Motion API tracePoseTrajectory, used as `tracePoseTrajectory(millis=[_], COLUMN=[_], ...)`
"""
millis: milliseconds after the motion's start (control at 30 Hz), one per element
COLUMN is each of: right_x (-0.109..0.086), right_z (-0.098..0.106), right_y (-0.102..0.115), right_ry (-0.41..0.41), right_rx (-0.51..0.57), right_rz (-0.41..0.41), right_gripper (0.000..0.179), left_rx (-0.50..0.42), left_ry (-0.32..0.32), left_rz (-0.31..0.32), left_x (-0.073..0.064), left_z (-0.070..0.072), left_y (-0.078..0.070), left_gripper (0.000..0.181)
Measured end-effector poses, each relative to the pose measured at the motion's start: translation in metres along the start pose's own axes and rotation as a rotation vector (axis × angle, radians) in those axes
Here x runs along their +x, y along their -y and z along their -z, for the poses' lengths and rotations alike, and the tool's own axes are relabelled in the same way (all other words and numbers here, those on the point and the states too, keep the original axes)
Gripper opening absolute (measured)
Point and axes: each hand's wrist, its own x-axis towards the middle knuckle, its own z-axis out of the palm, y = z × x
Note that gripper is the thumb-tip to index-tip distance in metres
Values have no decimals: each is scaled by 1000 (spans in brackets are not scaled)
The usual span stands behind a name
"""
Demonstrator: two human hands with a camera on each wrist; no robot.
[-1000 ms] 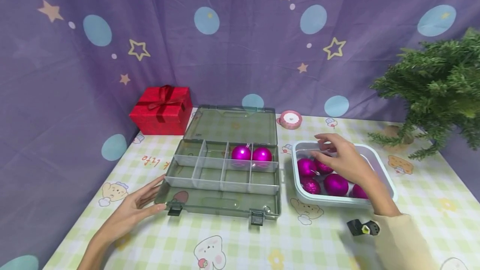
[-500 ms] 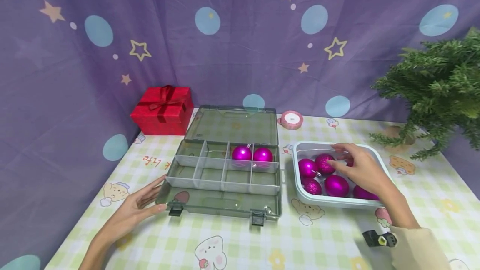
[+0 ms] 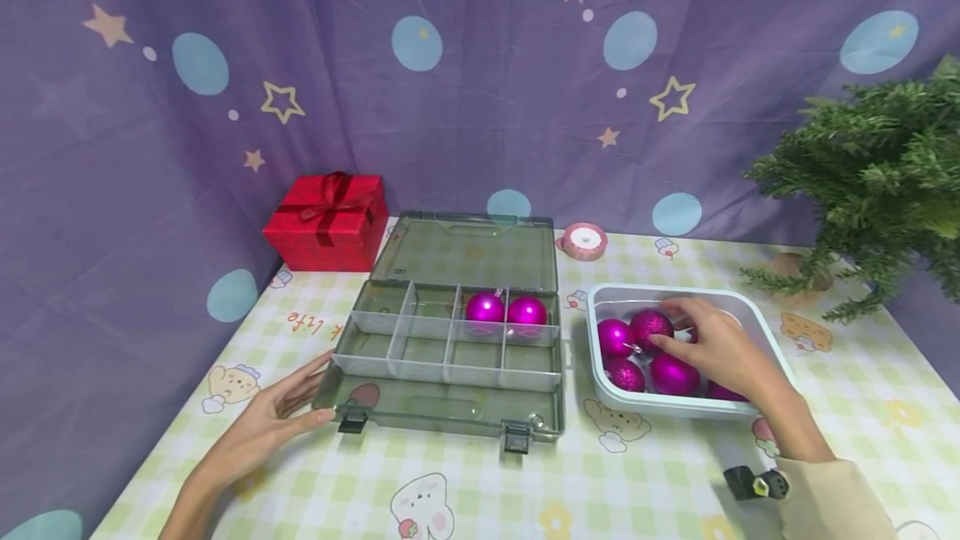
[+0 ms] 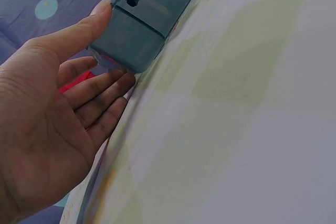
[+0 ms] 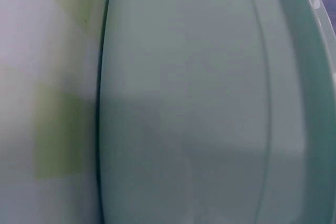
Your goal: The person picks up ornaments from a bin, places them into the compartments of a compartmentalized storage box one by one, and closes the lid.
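A translucent grey-green divided case (image 3: 438, 407) lies with its lid raised back. Two shiny magenta Christmas baubles (image 3: 485, 307) sit in its back-row compartments at the right. At the case's front left corner is my left hand (image 3: 262, 427); in the left wrist view its thumb (image 4: 86, 32) and fairly straight fingers lie right at the corner. My right hand (image 3: 716, 348) reaches into a pale blue tub (image 3: 660, 402), with thumb and index finger spread at the right side of a glitter bauble (image 3: 648, 328). Several other magenta baubles (image 3: 673, 373) lie in the tub, some partly hidden by the hand.
A red gift box (image 3: 326, 223) stands at the back left. Behind the case's right side lies a pink ribbon roll (image 3: 584, 242). An artificial fir tree (image 3: 877, 182) leans in at the right. The tub's outer wall (image 5: 189, 103) fills most of the right wrist view.
My right hand has moved right and lower within the tub, from over its left part to beside the glitter bauble. My left hand stays at the case's corner.
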Motion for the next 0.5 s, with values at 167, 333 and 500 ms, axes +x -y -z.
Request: tracePoseTrajectory(millis=[167, 333, 500], right_x=[5, 7, 8], right_z=[-5, -10, -12], right_y=[2, 3, 3], right_ry=[24, 34, 26], right_rx=[-63, -107, -104], right_rz=[-5, -18, -27], right_gripper=[53, 55, 54], left_rx=[6, 11, 8], left_ry=[-6, -8, -4], left_rz=[-7, -14, -6], left_x=[0, 1, 0], left_z=[0, 0, 0], left_y=[1, 1, 1], left_gripper=[72, 72, 72])
